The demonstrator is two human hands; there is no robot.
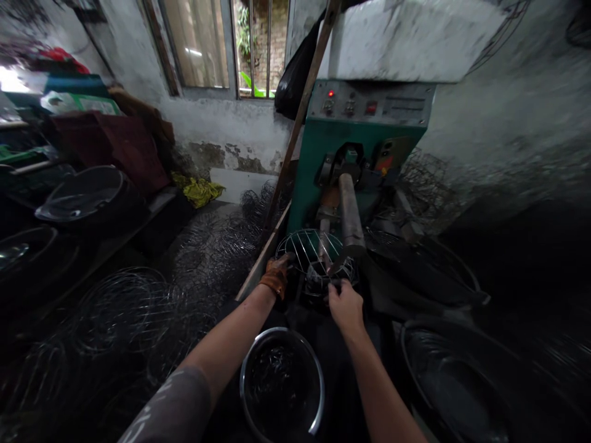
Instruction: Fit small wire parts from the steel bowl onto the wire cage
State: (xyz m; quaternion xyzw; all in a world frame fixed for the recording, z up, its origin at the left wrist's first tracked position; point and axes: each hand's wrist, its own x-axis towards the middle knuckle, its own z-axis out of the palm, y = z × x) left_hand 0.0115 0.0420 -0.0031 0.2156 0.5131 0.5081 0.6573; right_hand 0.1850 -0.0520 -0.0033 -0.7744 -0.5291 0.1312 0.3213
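2 hands: both at the wire guard point(310, 251), which sits under the bar point(349, 216) of the green machine point(355, 154)
Left hand point(276, 275): gloved in brown leather; fingers closed on the guard's left rim
Right hand point(345, 306): bare; fingers curled at the guard's near edge, pinching something small and dark; whether it is a wire or the rim, I cannot tell
Guard: round, ribbed with thin wires, tilted toward the person, touching the bar's tip
Risk 1: the bare hand is just beside the bar; should the machine fire while fingers lie between wire and bar, a pinch or burn seems likely; the red lamp point(330, 93) is lit
Risk 2: the guard is held at 2 points only; a slack grip could let it swing off the bar and drop into the steel bowl point(281, 384) below
Risk 3: loose wire rings point(138, 307) crowd the floor at left; a sleeve or foot could snag there
Light: dim; fine wire ends are hard to see, so a scratch to the ungloved hand is plausible
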